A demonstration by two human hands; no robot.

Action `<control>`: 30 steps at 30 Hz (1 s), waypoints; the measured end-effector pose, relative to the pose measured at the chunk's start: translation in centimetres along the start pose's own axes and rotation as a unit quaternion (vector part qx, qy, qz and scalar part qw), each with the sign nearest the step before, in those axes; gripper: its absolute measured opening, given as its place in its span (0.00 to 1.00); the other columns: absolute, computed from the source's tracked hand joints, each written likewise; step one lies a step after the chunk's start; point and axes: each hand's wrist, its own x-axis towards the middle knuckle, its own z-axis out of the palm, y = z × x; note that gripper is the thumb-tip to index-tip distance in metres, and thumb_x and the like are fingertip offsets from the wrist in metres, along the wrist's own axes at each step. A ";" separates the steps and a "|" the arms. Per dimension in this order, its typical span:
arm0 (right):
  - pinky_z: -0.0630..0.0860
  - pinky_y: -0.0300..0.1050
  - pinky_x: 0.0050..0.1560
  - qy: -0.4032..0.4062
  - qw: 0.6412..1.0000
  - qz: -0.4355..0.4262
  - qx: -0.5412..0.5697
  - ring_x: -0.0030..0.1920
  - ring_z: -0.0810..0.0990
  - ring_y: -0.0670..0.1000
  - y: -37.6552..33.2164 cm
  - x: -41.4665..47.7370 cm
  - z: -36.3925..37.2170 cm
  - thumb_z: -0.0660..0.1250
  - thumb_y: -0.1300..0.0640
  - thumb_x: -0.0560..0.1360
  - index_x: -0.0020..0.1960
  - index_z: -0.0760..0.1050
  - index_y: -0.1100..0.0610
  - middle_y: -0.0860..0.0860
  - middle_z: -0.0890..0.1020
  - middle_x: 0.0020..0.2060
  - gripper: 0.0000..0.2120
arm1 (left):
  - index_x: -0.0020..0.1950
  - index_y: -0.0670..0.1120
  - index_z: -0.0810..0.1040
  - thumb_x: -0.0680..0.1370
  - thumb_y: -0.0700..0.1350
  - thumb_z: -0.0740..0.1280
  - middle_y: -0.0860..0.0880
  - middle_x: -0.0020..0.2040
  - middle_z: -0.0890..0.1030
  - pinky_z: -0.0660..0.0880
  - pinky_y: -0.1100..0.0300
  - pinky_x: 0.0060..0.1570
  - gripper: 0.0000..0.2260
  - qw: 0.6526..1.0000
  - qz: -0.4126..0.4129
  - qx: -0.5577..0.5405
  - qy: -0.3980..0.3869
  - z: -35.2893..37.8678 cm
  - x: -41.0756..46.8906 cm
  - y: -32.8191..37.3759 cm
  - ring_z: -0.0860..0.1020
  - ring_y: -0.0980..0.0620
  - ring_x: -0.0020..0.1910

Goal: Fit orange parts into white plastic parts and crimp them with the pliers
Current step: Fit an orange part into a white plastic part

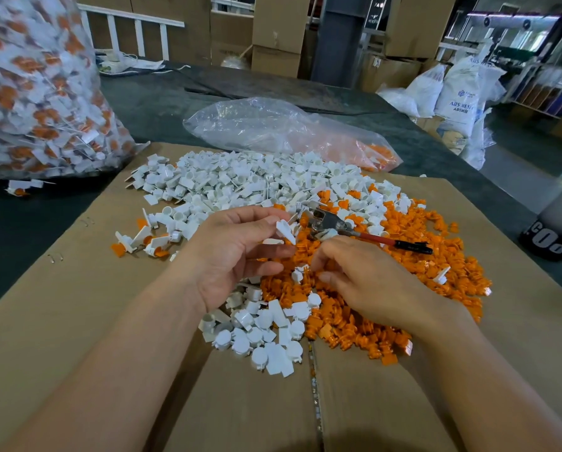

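Observation:
My left hand (pixel 237 252) pinches a white plastic part (pixel 286 230) between thumb and fingers, just above the heap. My right hand (pixel 364 282) reaches into the orange parts (pixel 403 256) with curled fingers; what its fingertips hold is hidden. The pliers (pixel 344 228), with metal jaws and a red and black handle, lie on the pile just beyond both hands. Loose white parts (pixel 234 184) cover the far side of the cardboard, and more white parts (pixel 266 334) sit near my wrists. A few fitted white-and-orange pieces (pixel 146 243) lie at the left.
A flattened cardboard sheet (pixel 77 321) covers the dark table (pixel 149 106). A big clear bag of finished pieces (pixel 35 86) stands at far left. A nearly flat clear bag (pixel 273 125) holding orange parts lies behind the heap. A dark container (pixel 553 233) stands at right.

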 end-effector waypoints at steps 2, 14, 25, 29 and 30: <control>0.69 0.37 0.39 0.008 1.000 0.008 0.022 0.40 0.70 0.41 0.0 0.0 0.0 0.62 0.57 0.77 0.49 0.68 0.48 0.40 0.71 0.39 0.05 | 0.43 0.43 0.82 0.76 0.37 0.64 0.43 0.43 0.79 0.76 0.63 0.23 0.08 1.000 -0.007 -0.003 0.000 0.1 0.0 -0.1 0.83 0.48 0.34; 0.70 0.27 0.42 0.116 0.985 0.008 0.128 0.42 0.75 0.36 -0.2 0.0 -0.3 0.70 0.55 0.71 0.47 0.73 0.46 0.37 0.74 0.42 0.08 | 0.48 0.38 0.81 0.71 0.35 0.66 0.44 0.34 0.82 0.80 0.63 0.33 0.08 0.998 -0.013 -0.056 -0.022 0.4 0.1 -0.2 0.83 0.45 0.37; 0.71 0.27 0.43 0.206 0.954 -0.005 0.216 0.40 0.76 0.38 -0.6 0.0 -0.6 0.69 0.61 0.72 0.50 0.76 0.43 0.39 0.77 0.40 0.13 | 0.45 0.40 0.81 0.71 0.30 0.64 0.43 0.35 0.82 0.79 0.65 0.31 0.09 0.999 0.006 -0.020 -0.036 0.6 0.0 -0.6 0.82 0.50 0.33; 0.72 0.27 0.41 0.248 0.935 -0.032 0.250 0.40 0.78 0.35 -1.2 -0.1 -0.5 0.69 0.60 0.71 0.46 0.75 0.40 0.35 0.78 0.37 0.15 | 0.47 0.40 0.80 0.73 0.29 0.63 0.43 0.35 0.82 0.79 0.65 0.31 0.09 0.999 0.010 -0.004 -0.046 0.6 -0.1 -0.7 0.82 0.50 0.33; 0.71 0.27 0.42 0.251 0.938 -0.039 0.235 0.41 0.77 0.35 -1.2 -0.1 -0.5 0.69 0.61 0.71 0.48 0.75 0.41 0.35 0.77 0.38 0.15 | 0.47 0.39 0.80 0.73 0.29 0.63 0.43 0.35 0.82 0.79 0.65 0.31 0.09 0.999 0.011 -0.003 -0.047 0.6 -0.1 -0.7 0.82 0.50 0.33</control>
